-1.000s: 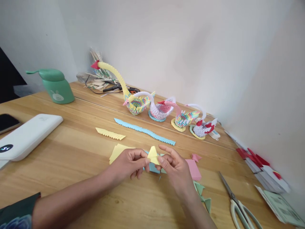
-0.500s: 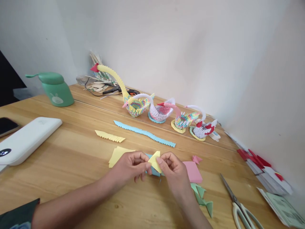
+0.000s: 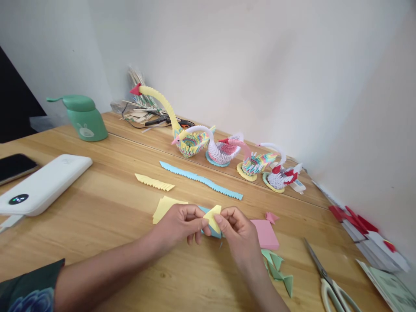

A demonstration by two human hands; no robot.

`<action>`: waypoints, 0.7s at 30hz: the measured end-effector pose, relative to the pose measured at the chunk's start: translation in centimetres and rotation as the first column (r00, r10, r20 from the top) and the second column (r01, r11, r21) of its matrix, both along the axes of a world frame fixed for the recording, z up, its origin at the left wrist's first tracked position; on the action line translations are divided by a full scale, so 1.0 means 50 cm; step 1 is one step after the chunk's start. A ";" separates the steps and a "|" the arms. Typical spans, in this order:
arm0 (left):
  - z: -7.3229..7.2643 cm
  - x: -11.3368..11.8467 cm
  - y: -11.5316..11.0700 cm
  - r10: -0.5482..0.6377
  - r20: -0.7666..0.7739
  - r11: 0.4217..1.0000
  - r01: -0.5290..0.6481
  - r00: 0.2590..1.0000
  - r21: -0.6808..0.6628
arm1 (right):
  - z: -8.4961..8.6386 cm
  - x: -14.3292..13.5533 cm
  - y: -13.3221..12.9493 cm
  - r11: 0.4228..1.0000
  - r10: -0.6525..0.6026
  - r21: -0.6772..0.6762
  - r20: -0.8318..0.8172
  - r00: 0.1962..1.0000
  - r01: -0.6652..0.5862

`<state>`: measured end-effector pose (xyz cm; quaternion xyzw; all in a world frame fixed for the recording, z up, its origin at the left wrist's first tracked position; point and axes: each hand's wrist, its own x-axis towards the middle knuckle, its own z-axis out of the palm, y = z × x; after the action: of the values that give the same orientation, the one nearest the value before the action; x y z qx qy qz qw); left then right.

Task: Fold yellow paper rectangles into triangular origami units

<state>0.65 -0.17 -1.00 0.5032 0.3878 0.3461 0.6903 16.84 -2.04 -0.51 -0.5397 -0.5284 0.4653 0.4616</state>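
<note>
A small folded piece of yellow paper [image 3: 212, 217] is pinched between my two hands above the table. My left hand [image 3: 183, 223] grips its left corner between thumb and fingers. On the other side, my right hand [image 3: 237, 227] holds it with thumb and forefinger. Below and behind it lies blue paper [image 3: 215, 233], partly hidden by my hands. Yellow paper sheets [image 3: 165, 207] lie beyond my left hand. A pink paper pad [image 3: 265, 234] is just right of my right hand, with green folded pieces [image 3: 276, 268] in front of it.
A blue folded strip [image 3: 201, 180] and a shorter yellow strip [image 3: 154, 182] lie farther back. Paper swans [image 3: 195, 143] line the wall. Scissors [image 3: 325, 277] rest at the right. At left are a white power bank [image 3: 55, 180], a phone [image 3: 17, 167] and a green bottle [image 3: 86, 121].
The view has shifted slightly, so the whole scene sits a little farther right. My left fingers have closed in on the yellow paper's left corner.
</note>
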 end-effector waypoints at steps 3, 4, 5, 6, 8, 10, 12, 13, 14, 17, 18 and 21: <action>0.006 0.000 0.000 -0.003 0.016 1.000 0.003 1.000 -0.017 | 0.002 0.000 -0.002 0.999 -0.004 0.034 0.065 0.998 0.002; 0.008 0.000 0.000 -0.007 0.028 1.000 0.007 1.000 -0.029 | 0.002 0.000 -0.002 0.999 -0.012 0.047 0.081 0.997 0.008; 0.009 -0.001 0.000 -0.011 0.042 0.999 0.013 0.999 -0.042 | 0.003 -0.001 -0.003 0.998 -0.018 0.061 0.095 0.995 0.012; 0.010 -0.001 0.000 -0.016 0.055 0.998 0.019 0.998 -0.056 | 0.004 -0.002 -0.004 0.997 -0.023 0.073 0.108 0.994 0.015; 0.009 -0.002 -0.001 -0.018 0.085 0.996 0.025 0.996 -0.080 | 0.005 -0.002 -0.005 0.996 -0.031 0.089 0.123 0.992 0.020; 0.006 -0.004 -0.002 -0.007 0.118 0.994 0.020 0.993 -0.105 | 0.005 -0.002 -0.006 0.995 -0.038 0.094 0.124 0.992 0.026; 0.004 -0.005 -0.002 0.010 0.152 0.990 0.012 0.988 -0.138 | 0.004 -0.002 -0.006 0.995 -0.038 0.095 0.121 0.992 0.027; 0.002 -0.005 -0.002 0.016 0.169 0.988 0.011 0.985 -0.155 | 0.004 -0.002 -0.006 0.995 -0.038 0.096 0.120 0.992 0.026; 0.002 -0.005 -0.002 0.022 0.183 0.985 0.010 0.983 -0.171 | 0.003 -0.002 -0.006 0.995 -0.043 0.099 0.121 0.992 0.031; 0.002 -0.003 -0.001 0.039 0.211 0.979 0.005 0.977 -0.205 | 0.003 -0.004 -0.005 0.991 -0.073 0.119 0.128 0.989 0.057; 0.002 -0.002 -0.001 0.046 0.220 0.977 0.002 0.974 -0.214 | 0.003 -0.004 -0.005 0.990 -0.083 0.128 0.132 0.988 0.066; 0.004 0.001 -0.001 0.065 0.246 0.971 -0.005 0.967 -0.237 | 0.002 -0.006 -0.006 0.985 -0.102 0.156 0.137 0.985 0.080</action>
<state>0.72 -0.21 -0.83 0.3628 0.3439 0.3714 0.7824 16.53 -2.31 -0.39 -0.5595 -0.5684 0.3624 0.4823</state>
